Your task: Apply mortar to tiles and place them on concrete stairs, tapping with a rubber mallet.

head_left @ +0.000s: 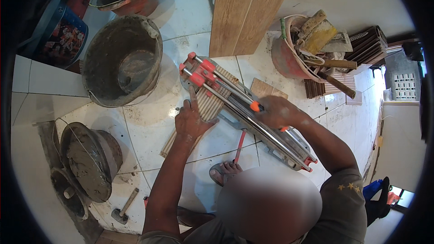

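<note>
A manual tile cutter with twin chrome rails and red end blocks lies slantwise on the floor in front of me. Under its rails, toward the far end, sits a ribbed beige tile. My left hand presses on this tile with the thumb spread and the index finger stretched toward the red block. Closed round the cutter's orange-and-black handle is my right hand, above the middle of the rails. That hand hides most of the handle.
A large mortar-stained bucket stands to the left, with a bucket of wet mortar nearer me. A hammer lies close by. Wood-look planks are ahead. At right stand a red bucket of tools and stacked brown ribbed pieces.
</note>
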A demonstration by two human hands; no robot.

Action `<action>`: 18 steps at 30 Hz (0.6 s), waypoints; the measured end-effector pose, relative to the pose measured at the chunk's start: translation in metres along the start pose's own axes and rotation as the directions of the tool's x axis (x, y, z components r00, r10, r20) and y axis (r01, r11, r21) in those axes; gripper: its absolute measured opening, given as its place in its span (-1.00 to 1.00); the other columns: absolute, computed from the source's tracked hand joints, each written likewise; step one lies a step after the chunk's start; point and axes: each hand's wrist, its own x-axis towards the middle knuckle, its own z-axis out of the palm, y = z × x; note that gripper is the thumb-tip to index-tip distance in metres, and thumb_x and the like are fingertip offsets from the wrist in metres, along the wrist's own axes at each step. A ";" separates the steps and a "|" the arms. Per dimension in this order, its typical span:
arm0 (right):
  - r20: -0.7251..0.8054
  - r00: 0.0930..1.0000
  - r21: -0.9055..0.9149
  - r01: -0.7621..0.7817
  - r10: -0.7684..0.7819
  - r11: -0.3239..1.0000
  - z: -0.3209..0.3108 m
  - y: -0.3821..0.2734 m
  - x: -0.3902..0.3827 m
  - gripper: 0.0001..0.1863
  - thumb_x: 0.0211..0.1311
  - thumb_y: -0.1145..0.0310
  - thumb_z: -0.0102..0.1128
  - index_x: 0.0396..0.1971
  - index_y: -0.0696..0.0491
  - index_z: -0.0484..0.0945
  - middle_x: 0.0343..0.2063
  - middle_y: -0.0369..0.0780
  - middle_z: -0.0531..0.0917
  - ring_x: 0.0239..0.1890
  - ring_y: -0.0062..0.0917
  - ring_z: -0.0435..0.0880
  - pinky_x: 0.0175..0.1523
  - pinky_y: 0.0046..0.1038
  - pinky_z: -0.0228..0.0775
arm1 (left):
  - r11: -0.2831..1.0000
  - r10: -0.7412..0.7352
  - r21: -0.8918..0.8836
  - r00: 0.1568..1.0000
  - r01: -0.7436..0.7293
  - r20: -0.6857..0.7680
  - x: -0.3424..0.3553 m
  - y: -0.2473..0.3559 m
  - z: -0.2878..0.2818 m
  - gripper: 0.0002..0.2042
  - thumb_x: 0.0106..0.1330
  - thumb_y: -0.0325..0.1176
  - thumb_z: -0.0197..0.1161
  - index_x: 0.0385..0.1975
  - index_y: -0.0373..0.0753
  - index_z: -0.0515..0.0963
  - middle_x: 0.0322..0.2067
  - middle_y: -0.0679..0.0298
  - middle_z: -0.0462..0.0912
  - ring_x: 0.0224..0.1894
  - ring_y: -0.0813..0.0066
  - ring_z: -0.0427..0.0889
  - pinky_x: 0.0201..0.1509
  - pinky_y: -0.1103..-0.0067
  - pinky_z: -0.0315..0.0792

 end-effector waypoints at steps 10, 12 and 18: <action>0.149 0.967 0.008 -0.211 0.208 0.977 0.066 0.130 -0.113 -0.64 0.26 0.09 0.24 -0.19 0.10 0.66 -0.24 0.03 0.76 -0.11 -0.02 0.75 0.02 -0.08 0.56 | 1.000 -0.007 0.008 1.000 0.007 0.005 0.003 0.005 -0.004 0.54 -0.22 0.37 0.65 0.66 -0.31 -0.23 -0.09 -0.02 0.56 -0.19 0.03 0.74 -0.19 0.23 0.67; 0.273 0.893 -0.075 -0.351 0.358 0.933 0.077 0.142 -0.118 -0.62 0.24 0.05 0.29 -0.17 0.07 0.70 -0.32 0.01 0.77 -0.21 -0.10 0.78 -0.04 -0.15 0.59 | 1.000 -0.009 0.016 1.000 0.009 0.000 0.001 0.001 -0.004 0.54 -0.22 0.36 0.65 0.66 -0.31 -0.23 -0.09 -0.02 0.57 -0.19 0.04 0.74 -0.19 0.24 0.68; -0.024 0.960 -0.101 -0.281 0.280 0.954 0.079 0.149 -0.105 -0.61 0.24 0.02 0.38 -0.16 0.04 0.71 -0.31 -0.08 0.79 -0.20 -0.19 0.81 -0.07 -0.20 0.61 | 0.996 -0.077 0.034 0.997 0.076 0.014 -0.030 -0.001 -0.019 0.52 -0.21 0.36 0.65 0.65 -0.32 -0.20 -0.07 -0.01 0.61 -0.18 0.06 0.76 -0.15 0.25 0.70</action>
